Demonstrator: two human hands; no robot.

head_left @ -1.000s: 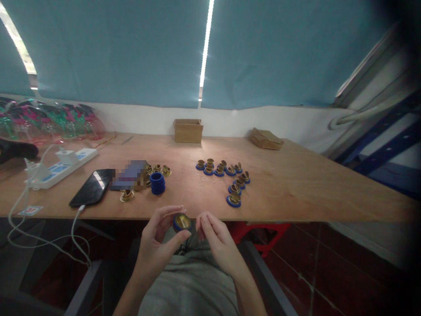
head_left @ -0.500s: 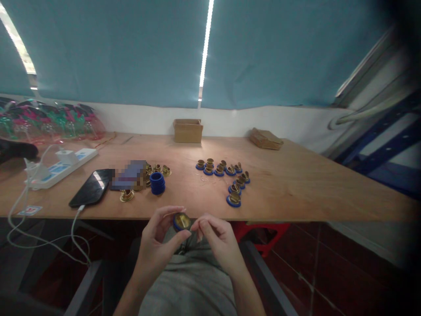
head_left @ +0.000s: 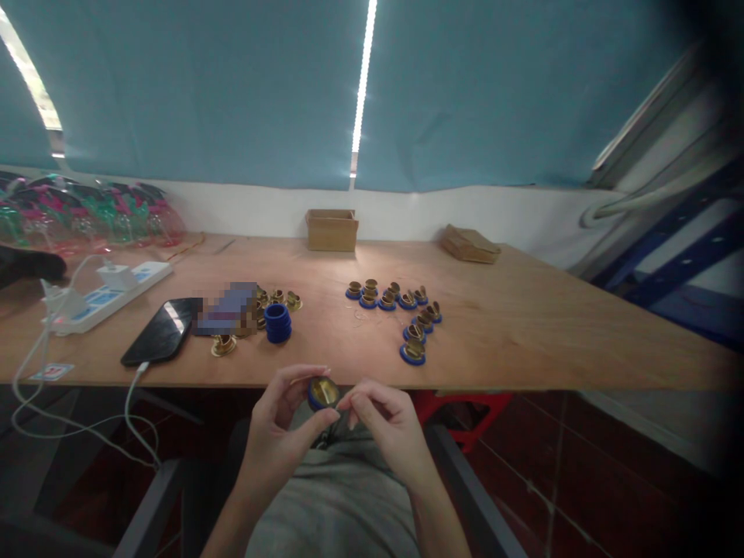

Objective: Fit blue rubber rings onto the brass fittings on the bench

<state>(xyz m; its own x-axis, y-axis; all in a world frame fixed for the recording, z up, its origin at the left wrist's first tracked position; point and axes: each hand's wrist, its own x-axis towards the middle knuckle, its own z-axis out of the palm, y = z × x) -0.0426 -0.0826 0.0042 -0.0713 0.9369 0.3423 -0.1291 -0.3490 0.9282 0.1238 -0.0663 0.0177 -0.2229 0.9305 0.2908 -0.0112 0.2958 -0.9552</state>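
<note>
My left hand (head_left: 279, 430) pinches a small brass fitting with a blue ring (head_left: 323, 393) just below the table's front edge, over my lap. My right hand (head_left: 384, 432) is beside it, fingers curled with the fingertips pressed together at the fitting's right side. On the wooden table (head_left: 523, 325) lies a row of several finished brass-and-blue fittings (head_left: 407, 310). A stack of blue rings (head_left: 277, 322) and several bare brass pieces (head_left: 279, 297) sit left of centre.
A black phone (head_left: 163, 331) on a white cable lies at the left, next to a white power strip (head_left: 110, 292). Two small cardboard boxes (head_left: 332, 229) (head_left: 470, 244) stand at the back edge. Colourful plastic packs (head_left: 87, 213) sit at the far left. A red stool (head_left: 465, 411) stands under the table.
My right hand's fingers have curled in and closed against the fitting's right side. The left hand holds the fitting in almost the same place.
</note>
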